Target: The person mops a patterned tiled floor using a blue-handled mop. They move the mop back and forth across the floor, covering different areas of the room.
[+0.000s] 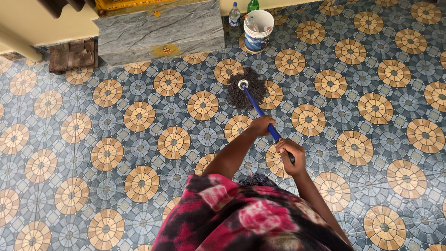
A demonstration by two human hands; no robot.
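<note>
Both hands hold a long blue mop handle (pixel 261 113) that slants across the patterned floor of grey and tan circular tiles (pixel 107 153). The left hand (pixel 261 125) is clenched around the handle nearer the mop head, and the right hand (pixel 290 157) is clenched around it further up, close to the black end of the handle, so each grip is closed firmly on the shaft. The dark stringy mop head (pixel 245 88), with its white round collar at the centre, rests spread on the floor beyond the left hand, touching the tiles. Beyond the mop head, and a little to its right, stands a white plastic bucket with a blue band (pixel 258 30); something lies inside it, too small to make out. Just left of the bucket stands a clear plastic bottle (pixel 234 16), and behind the bucket a green bottle (pixel 252 5) shows. To the left of the bucket, and beyond the mop head, a grey marbled stone step (pixel 160 30) rises from the floor, with a small brown wooden stool-like block (pixel 73 56) further left of it. On the near side of the mop head, the person's pink and black tie-dyed garment (pixel 251 216) fills the lower edge of the view.
</note>
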